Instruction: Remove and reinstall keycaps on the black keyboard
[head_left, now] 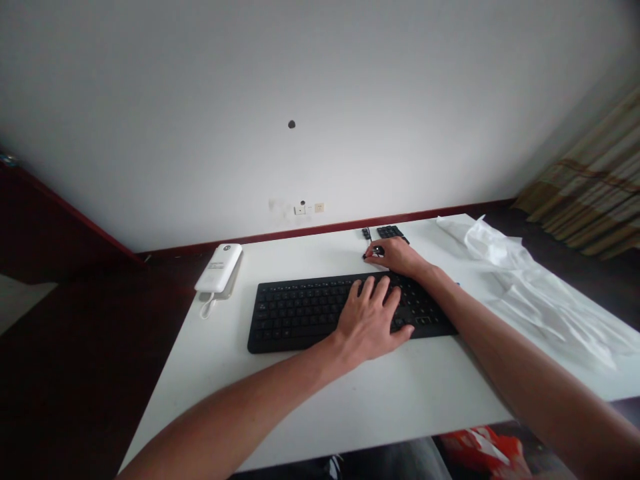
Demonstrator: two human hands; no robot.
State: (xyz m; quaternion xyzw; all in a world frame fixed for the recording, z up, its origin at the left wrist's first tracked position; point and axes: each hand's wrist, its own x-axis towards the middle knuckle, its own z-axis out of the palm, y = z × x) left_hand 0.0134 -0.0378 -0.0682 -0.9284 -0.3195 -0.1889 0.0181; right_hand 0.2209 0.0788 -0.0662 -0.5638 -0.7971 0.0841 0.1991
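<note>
A black keyboard (300, 313) lies on the white table. My left hand (367, 320) rests on its right half, palm down with fingers spread. Just beyond the keyboard's back edge, my right hand (395, 257) is closed in a pinch. Something small and dark shows at its fingertips, too small to name. Behind that hand, a block of black keycaps (391, 232) sits on the table, with a smaller group of black keycaps (367, 234) to its left. On the keyboard's right section some key places look bare, partly hidden by my hands.
A white power bank (220, 267) with a short white cable (207, 307) lies at the table's left. Crumpled white plastic sheeting (540, 300) covers the right side. Beyond the table (320, 407) is a wall with sockets (319, 208). A red bag (483, 450) shows below the front edge.
</note>
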